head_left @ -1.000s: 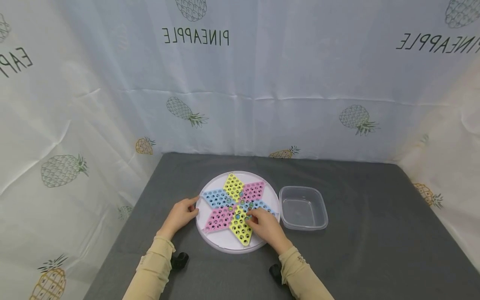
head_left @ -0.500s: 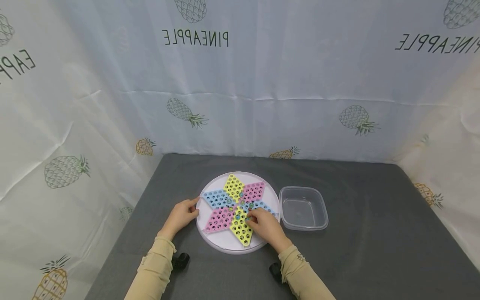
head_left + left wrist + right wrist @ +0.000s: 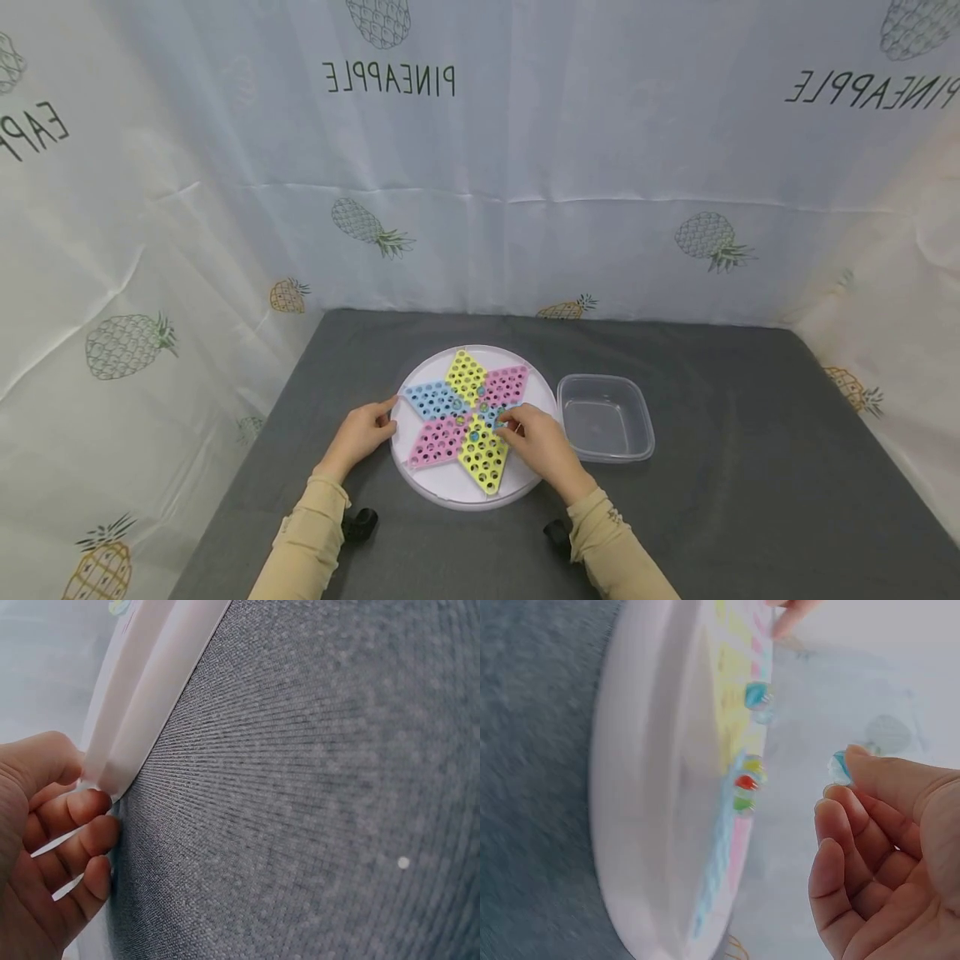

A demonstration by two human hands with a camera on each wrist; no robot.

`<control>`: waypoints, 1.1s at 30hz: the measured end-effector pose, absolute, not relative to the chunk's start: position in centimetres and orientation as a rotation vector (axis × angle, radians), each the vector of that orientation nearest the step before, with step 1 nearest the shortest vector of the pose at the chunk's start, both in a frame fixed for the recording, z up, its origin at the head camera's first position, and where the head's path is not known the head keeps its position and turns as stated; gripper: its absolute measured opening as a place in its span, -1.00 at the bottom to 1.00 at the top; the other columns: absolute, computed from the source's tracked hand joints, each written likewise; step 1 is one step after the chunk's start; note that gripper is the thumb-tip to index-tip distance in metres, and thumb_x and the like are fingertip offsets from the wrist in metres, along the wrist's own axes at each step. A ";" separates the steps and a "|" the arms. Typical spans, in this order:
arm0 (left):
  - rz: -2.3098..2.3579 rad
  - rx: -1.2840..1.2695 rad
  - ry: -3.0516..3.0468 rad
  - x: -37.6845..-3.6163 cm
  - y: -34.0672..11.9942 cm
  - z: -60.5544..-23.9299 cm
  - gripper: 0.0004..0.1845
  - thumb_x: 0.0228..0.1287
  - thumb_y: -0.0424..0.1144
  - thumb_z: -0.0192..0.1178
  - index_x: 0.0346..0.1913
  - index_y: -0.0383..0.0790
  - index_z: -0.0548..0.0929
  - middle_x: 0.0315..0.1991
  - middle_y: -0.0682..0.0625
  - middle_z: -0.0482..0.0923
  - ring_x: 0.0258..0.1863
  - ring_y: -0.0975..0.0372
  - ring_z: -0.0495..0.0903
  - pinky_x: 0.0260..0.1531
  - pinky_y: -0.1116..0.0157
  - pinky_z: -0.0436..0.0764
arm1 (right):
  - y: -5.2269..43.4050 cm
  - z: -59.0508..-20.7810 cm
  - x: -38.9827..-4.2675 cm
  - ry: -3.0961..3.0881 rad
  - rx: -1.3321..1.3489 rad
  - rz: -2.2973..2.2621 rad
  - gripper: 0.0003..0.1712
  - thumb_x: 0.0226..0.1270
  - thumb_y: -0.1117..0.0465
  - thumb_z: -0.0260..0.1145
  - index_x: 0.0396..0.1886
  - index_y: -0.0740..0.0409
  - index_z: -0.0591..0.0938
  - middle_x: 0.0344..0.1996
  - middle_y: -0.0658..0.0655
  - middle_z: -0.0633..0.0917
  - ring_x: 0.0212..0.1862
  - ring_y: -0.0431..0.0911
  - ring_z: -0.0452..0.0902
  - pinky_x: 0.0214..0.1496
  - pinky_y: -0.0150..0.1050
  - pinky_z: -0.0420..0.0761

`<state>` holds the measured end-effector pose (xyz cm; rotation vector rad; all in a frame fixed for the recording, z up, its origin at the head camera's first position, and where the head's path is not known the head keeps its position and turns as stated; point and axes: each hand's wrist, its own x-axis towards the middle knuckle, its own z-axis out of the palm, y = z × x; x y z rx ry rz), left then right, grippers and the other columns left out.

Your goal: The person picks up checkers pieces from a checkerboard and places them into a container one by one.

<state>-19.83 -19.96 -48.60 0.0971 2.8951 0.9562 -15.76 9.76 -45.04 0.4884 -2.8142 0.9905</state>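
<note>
A round white board (image 3: 457,487) with a six-pointed star of yellow, pink and blue hole grids lies on the grey table. A few glass marbles (image 3: 474,434) sit near its centre, also seen on the board (image 3: 652,825) as marbles (image 3: 745,782) in the right wrist view. My right hand (image 3: 536,437) hovers over the board's right side and pinches a blue marble (image 3: 838,766) at its fingertips. My left hand (image 3: 363,431) holds the board's left rim (image 3: 120,761), thumb above and fingers (image 3: 82,832) under the edge.
An empty clear plastic container (image 3: 606,417) stands just right of the board. Grey cloth (image 3: 750,467) covers the table. Pineapple-print curtains close off the back and both sides. Two small black objects (image 3: 360,523) lie near my wrists.
My right hand has lifted off the star's centre and shifted slightly right, with a marble pinched in its fingertips. The left hand has stayed on the rim.
</note>
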 end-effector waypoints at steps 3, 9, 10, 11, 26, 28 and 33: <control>0.972 0.089 2.887 -19.9 -20.0 -48.8 -0.45 0.16 -0.23 0.16 0.26 -0.23 0.43 -0.52 -0.01 0.33 -0.55 0.25 0.28 -0.55 0.36 0.27 | 10.2 -44.7 -15.7 -2.768 0.465 1.000 -0.80 0.13 0.13 0.35 -0.27 0.11 0.69 -0.50 -0.10 0.55 -0.47 -0.29 0.36 -0.43 -0.44 0.39; 1.023 0.103 2.869 -19.8 -20.2 -48.8 -0.45 0.15 -0.25 0.15 0.26 -0.23 0.43 -0.60 0.04 0.34 -0.65 0.29 0.25 -0.62 0.38 0.26 | 11.3 -43.7 -15.5 -2.719 0.424 1.018 -0.78 0.11 0.13 0.36 -0.26 0.14 0.69 -0.50 -0.08 0.57 -0.45 -0.28 0.42 -0.39 -0.41 0.45; 1.034 0.105 2.864 -19.8 -20.3 -48.8 -0.45 0.15 -0.25 0.15 0.26 -0.23 0.43 -0.61 0.04 0.34 -0.66 0.29 0.24 -0.63 0.39 0.26 | 11.5 -43.7 -15.5 -2.715 0.417 1.011 -0.77 0.11 0.14 0.36 -0.26 0.14 0.69 -0.49 -0.06 0.58 -0.43 -0.27 0.44 -0.37 -0.40 0.46; 1.044 0.103 2.861 -19.8 -20.3 -48.8 -0.45 0.15 -0.25 0.15 0.26 -0.23 0.43 -0.62 0.04 0.34 -0.66 0.29 0.24 -0.63 0.38 0.26 | 11.8 -43.6 -15.5 -2.712 0.413 1.005 -0.77 0.11 0.14 0.36 -0.25 0.14 0.69 -0.48 -0.05 0.59 -0.43 -0.26 0.46 -0.36 -0.39 0.48; 1.120 0.041 2.832 -19.7 -20.3 -48.8 -0.45 0.16 -0.27 0.15 0.27 -0.21 0.43 -0.58 0.00 0.40 -0.66 0.27 0.27 -0.62 0.37 0.29 | 16.7 -43.2 -15.9 -2.658 0.256 0.887 -0.79 0.09 0.18 0.38 -0.28 0.16 0.69 -0.47 0.02 0.60 -0.42 -0.19 0.49 -0.36 -0.28 0.50; 1.119 0.039 2.832 -19.7 -20.2 -48.8 -0.45 0.16 -0.27 0.14 0.27 -0.21 0.42 -0.58 0.01 0.39 -0.65 0.28 0.27 -0.62 0.38 0.29 | 17.3 -43.4 -15.9 -2.668 0.232 0.877 -0.78 0.09 0.17 0.38 -0.27 0.18 0.69 -0.46 0.04 0.60 -0.42 -0.17 0.48 -0.36 -0.26 0.48; 1.126 0.039 2.836 -19.6 -20.2 -49.0 -0.45 0.16 -0.28 0.14 0.27 -0.21 0.42 -0.58 0.02 0.38 -0.64 0.29 0.26 -0.62 0.38 0.28 | 18.3 -43.9 -16.0 -2.713 0.184 0.871 -0.75 0.11 0.15 0.37 -0.26 0.21 0.68 -0.45 0.06 0.60 -0.41 -0.16 0.45 -0.37 -0.27 0.45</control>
